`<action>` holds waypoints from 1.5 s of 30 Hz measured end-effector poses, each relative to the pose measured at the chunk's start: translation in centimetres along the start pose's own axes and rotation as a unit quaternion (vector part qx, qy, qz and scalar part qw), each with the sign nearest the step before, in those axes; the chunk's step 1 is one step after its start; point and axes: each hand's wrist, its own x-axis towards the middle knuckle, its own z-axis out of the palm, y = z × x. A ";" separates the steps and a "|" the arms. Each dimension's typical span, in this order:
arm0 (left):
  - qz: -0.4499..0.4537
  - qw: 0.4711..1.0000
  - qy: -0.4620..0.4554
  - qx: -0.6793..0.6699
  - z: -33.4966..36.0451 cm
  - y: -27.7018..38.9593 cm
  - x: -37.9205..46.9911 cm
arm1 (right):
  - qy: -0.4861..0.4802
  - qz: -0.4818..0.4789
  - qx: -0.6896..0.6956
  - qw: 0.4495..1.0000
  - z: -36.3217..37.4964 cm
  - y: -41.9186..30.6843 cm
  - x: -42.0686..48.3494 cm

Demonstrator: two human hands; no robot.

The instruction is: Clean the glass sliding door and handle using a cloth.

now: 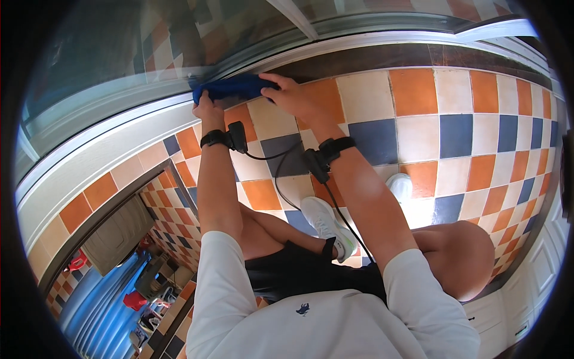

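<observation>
A dark blue cloth is stretched between my two hands along the base of a large glass panel. My left hand grips the cloth's left end beside the white frame. At its other end, my right hand pinches the cloth between thumb and fingers. The cloth lies over part of the dark sill strip where the frame meets the tiled floor. Each wrist wears a black strap with a small device and a cable.
Orange, cream and dark blue tiles cover the floor. My white shoes are below my arms. At the lower left, a dark-edged opening shows a blue ribbed object and a beige panel. White panelled doors stand at right.
</observation>
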 end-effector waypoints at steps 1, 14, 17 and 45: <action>0.014 1.000 0.015 -0.022 0.3 -0.1 -0.7 | -0.004 0.011 -0.020 1.000 0.2 0.1 0.1; -0.032 0.994 -0.099 0.044 5.1 -2.8 -9.9 | 0.297 -0.030 0.209 0.931 -5.5 0.4 0.3; 0.041 0.999 0.022 0.028 2.4 -1.0 -4.9 | 0.204 -0.036 0.180 0.962 -4.3 -0.5 0.3; -0.059 0.965 -0.255 -0.025 5.6 -3.3 -13.1 | 0.189 0.000 0.377 0.907 -5.3 -0.8 0.6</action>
